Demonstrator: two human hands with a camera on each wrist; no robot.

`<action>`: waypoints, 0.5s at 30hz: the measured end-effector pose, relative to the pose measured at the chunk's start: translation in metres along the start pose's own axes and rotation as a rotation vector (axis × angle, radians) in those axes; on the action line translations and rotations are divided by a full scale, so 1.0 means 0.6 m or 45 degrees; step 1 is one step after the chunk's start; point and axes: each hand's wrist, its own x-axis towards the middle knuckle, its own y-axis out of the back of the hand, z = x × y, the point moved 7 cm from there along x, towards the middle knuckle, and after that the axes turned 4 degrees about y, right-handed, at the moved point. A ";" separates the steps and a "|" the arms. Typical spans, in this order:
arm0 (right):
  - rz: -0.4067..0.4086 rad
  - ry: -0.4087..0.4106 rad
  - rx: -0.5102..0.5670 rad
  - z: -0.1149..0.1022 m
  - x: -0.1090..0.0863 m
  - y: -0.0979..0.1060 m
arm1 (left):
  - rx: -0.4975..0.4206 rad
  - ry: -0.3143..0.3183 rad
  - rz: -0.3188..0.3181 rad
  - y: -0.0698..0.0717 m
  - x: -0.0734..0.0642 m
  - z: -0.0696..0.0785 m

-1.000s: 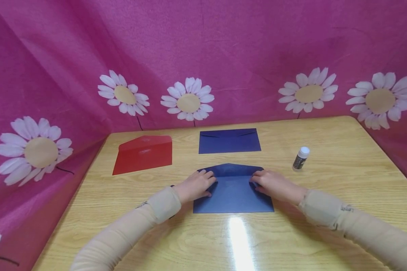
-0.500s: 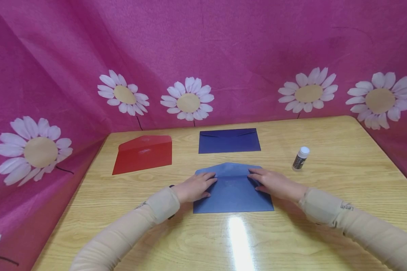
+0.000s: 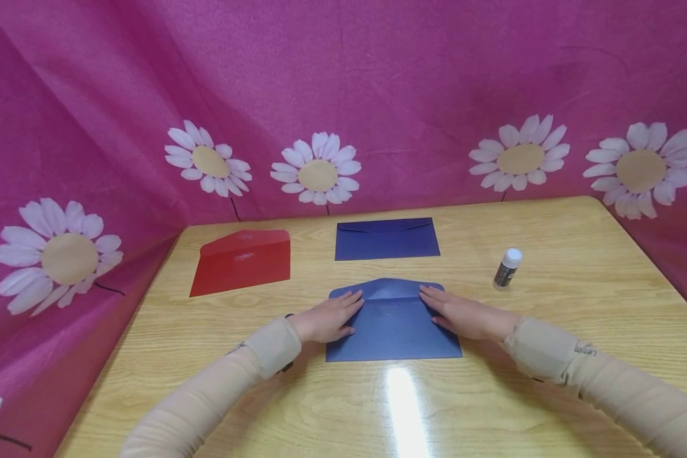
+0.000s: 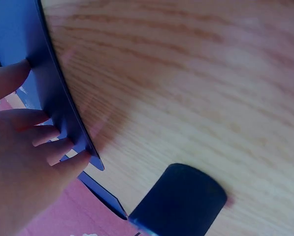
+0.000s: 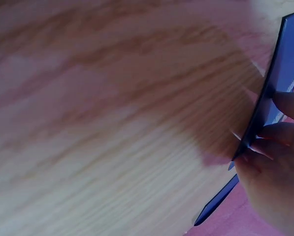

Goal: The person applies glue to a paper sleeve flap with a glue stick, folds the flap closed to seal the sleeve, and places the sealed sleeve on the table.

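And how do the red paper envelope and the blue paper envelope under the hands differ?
The red envelope lies untouched; the blue envelope has the left hand and right hand resting on it. The red one sits farther back, skewed; the blue one lies nearer, squarer. Both lie open.

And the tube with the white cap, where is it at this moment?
In the head view, the tube stands on the right part of the table, beyond the right hand and right of the far dark-blue envelope.
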 end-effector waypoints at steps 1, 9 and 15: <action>-0.008 -0.002 -0.004 0.000 0.000 -0.001 | -0.001 0.006 -0.006 -0.001 0.001 -0.001; 0.010 0.056 -0.072 -0.009 -0.002 0.001 | -0.019 0.055 -0.060 -0.008 0.002 -0.005; 0.011 0.025 -0.051 -0.002 -0.003 0.001 | -0.019 0.062 -0.074 -0.007 0.008 -0.006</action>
